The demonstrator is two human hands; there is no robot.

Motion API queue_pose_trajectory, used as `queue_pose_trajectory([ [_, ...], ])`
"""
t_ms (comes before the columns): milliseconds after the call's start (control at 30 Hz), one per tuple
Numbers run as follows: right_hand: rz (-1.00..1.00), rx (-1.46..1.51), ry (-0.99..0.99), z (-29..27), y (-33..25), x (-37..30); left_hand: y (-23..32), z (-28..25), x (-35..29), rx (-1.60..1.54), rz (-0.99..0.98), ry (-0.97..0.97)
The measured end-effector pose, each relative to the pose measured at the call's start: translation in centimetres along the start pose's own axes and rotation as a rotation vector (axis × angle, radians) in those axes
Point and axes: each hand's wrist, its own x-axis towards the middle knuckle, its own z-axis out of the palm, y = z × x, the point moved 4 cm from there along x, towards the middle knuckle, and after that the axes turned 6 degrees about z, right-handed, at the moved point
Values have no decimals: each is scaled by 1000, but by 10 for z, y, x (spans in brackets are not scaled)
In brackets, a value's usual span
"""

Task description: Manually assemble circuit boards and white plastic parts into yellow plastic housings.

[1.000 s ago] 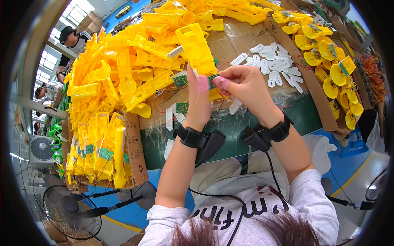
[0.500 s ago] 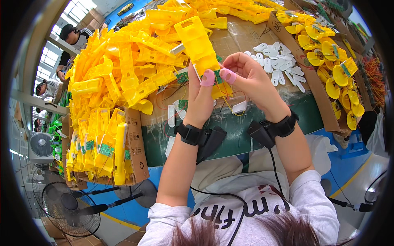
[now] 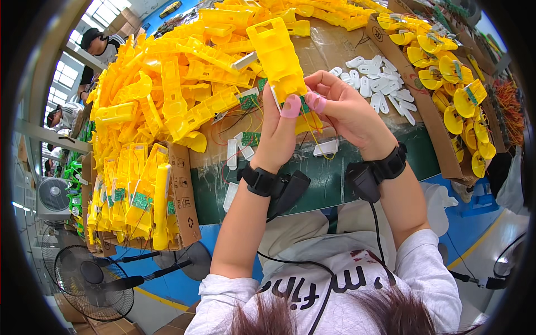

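Observation:
My left hand (image 3: 279, 134) is closed around the lower end of a yellow plastic housing (image 3: 276, 53), whose moulded hollows face up. A pink finger cot covers each thumb. A small green circuit board (image 3: 304, 104) shows between the two thumbs at the housing's lower end. My right hand (image 3: 354, 117) has its thumb and curled fingers pinched at the board's right edge; the exact contact is partly hidden. Thin red and yellow wires hang below the hands. A white plastic piece (image 3: 325, 147) lies on the green table edge under them.
A heap of yellow housings (image 3: 167, 95) covers the left and back. White pieces (image 3: 379, 78) are piled at the right. Cardboard boxes hold wired yellow parts, left (image 3: 182, 190) and right (image 3: 419, 106). Loose circuit boards (image 3: 249, 100) lie left of my hands. A fan (image 3: 92, 273) stands lower left.
Both hands and the housing have shifted slightly right, and the housing's far end sits a little higher. My right thumb has turned a little against the board.

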Motion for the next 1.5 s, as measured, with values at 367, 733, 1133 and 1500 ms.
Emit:
queue_pose_trajectory([
  [367,-62,-184,79,4,-8,-4,2,-2,0,-131,-40,35],
  [733,125,-104,6,-4,4,-3,10,4,-2,-99,-26,-21],
  [1133,53,-101,110,7,4,-5,17,6,-1,14,123,42],
  [1500,-177,-214,144,17,-2,-6,6,-3,2,-180,44,27],
])
